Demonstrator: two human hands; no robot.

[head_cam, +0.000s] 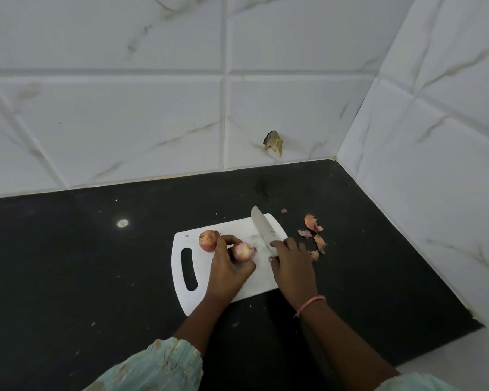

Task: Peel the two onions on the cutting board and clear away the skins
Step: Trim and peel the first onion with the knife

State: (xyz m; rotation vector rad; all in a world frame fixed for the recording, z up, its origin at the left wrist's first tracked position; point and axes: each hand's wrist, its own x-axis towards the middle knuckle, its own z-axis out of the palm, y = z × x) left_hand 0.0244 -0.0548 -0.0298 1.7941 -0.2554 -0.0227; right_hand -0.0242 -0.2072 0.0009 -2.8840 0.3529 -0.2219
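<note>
Black counter; hands: left around onion, right gripping knife.

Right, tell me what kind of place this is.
Most likely a home kitchen corner: a dark stone counter meets white marble-look wall tiles, and a white cutting board on it holds onions and a knife, with peeled skins beside it.

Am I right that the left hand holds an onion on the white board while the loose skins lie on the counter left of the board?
Not quite. In the head view the skins lie right of the board, not left. The left hand does hold an onion there.
</note>
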